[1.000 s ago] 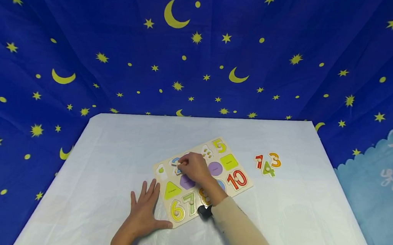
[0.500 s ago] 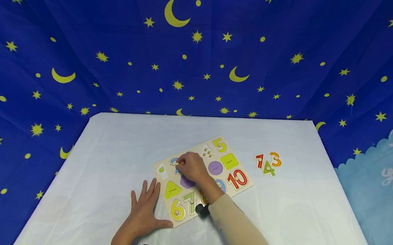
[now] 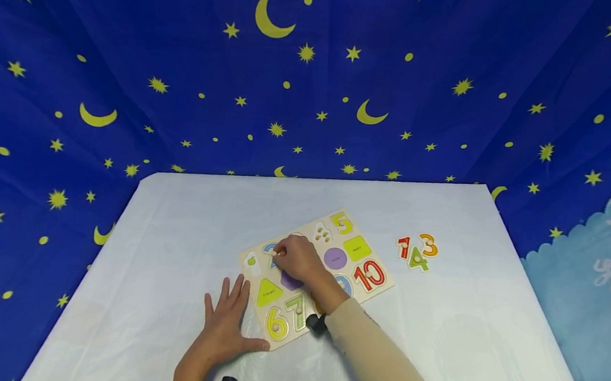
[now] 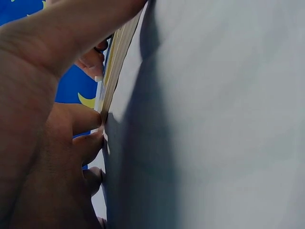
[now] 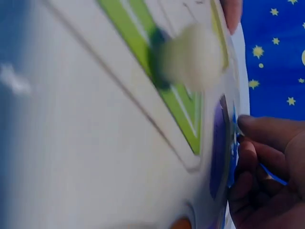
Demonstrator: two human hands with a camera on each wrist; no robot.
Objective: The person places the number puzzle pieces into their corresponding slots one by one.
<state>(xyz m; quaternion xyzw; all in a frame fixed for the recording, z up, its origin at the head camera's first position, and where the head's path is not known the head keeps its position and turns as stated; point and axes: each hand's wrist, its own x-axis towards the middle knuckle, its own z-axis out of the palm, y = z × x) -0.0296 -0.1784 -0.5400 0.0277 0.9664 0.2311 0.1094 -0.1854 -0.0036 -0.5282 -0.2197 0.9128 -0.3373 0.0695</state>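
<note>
A wooden number puzzle board (image 3: 265, 274) lies at a slant on the table. My left hand (image 3: 224, 328) rests spread beside it, thumb and fingertips against its left and near edge; the left wrist view shows the fingers along the board's edge (image 4: 119, 57). My right hand (image 3: 301, 258) pinches the knob of the blue number 2 puzzle piece (image 3: 269, 248) over its slot in the back row, partly covering it. Whether the piece sits flush is hidden. In the right wrist view the curled fingers (image 5: 267, 131) are at the board's far side, beyond the green 7 (image 5: 128, 28).
Loose pieces, a red 1 (image 3: 403, 248), an orange 3 (image 3: 428, 245) and a green 4 (image 3: 418, 259), lie right of the board. Pieces 5 (image 3: 342, 223), 6 (image 3: 276, 324), 7 (image 3: 296, 311) and 10 (image 3: 369, 275) sit in the board. A starry blue cloth (image 3: 320, 78) hangs behind the table.
My right hand has shifted slightly left, keeping its pinch, and the blue 2 has turned or settled a little over its slot. The left hand and loose pieces stay put.
</note>
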